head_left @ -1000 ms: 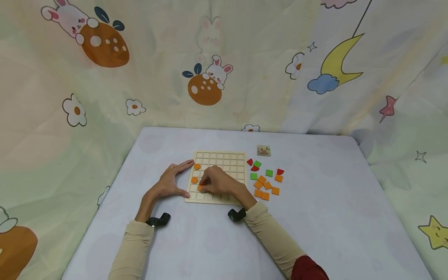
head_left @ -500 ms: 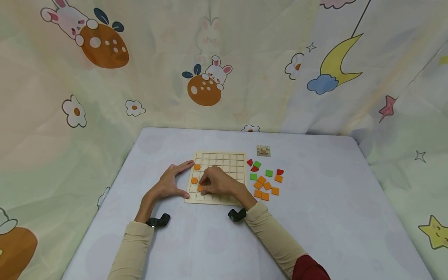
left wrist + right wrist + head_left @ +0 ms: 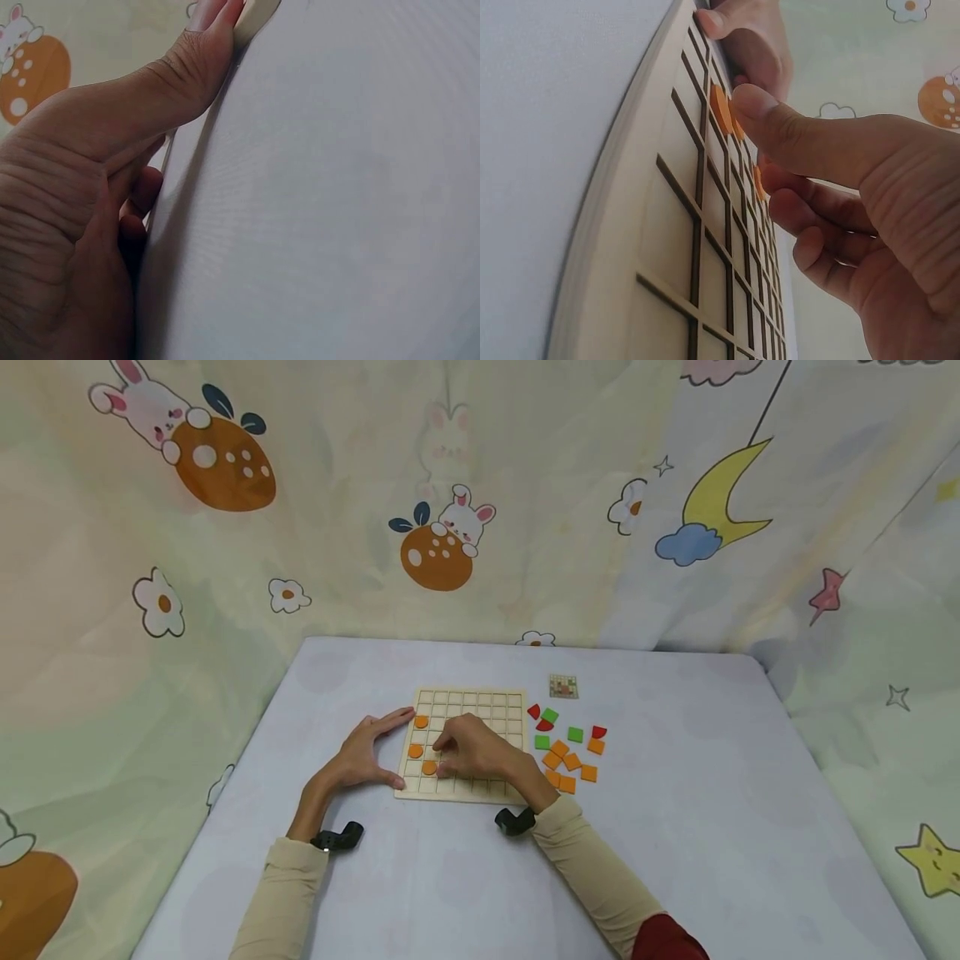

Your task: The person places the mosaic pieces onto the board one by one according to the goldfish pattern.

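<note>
A wooden grid board lies on the table with three orange discs in cells at its left side: an upper disc, a middle disc and a lower disc. My left hand spreads along the board's left edge, fingertips near its upper part and thumb at the lower corner. Just right of the lower disc, my right hand hovers over the grid. In the right wrist view its thumb and fingers stand apart with nothing between them, the nearest disc lying flat beyond the thumb tip.
Right of the board lie loose orange squares, green squares and red wedge-shaped pieces. A small printed grid card sits behind them. The white-covered table backs onto a patterned cloth.
My right hand has let go of the lower orange disc and shifted slightly right, so the whole disc shows in its cell. The left hand holds its place at the board edge.
</note>
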`<action>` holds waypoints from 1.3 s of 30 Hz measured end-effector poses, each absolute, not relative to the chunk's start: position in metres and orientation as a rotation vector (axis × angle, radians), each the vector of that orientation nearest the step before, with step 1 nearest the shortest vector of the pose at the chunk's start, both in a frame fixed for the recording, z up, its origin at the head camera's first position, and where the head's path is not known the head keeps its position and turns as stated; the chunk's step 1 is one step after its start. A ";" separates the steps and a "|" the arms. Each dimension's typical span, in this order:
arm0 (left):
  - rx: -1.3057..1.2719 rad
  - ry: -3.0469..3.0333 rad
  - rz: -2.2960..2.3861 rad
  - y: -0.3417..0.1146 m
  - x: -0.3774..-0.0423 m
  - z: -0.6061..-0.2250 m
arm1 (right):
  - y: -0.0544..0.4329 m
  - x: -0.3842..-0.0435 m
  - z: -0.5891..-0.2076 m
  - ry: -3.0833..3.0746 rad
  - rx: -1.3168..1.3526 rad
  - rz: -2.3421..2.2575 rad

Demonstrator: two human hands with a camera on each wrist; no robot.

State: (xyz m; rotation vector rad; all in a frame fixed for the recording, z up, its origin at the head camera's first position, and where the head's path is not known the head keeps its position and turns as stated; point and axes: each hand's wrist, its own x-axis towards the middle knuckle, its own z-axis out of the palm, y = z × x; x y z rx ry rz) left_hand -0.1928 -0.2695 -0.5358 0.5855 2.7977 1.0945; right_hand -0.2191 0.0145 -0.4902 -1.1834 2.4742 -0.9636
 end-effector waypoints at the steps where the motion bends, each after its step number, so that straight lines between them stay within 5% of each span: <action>1: 0.579 2.796 1.093 -0.270 -0.192 -0.535 | 0.015 -0.219 -0.490 2.473 -1.174 -0.965; 16: 0.552 2.810 1.094 -0.269 -0.190 -0.535 | 0.034 -0.223 -0.481 2.503 -1.233 -1.021; 39: 0.602 2.821 1.082 -0.269 -0.191 -0.539 | 0.104 -0.221 -0.483 2.603 -0.974 -1.084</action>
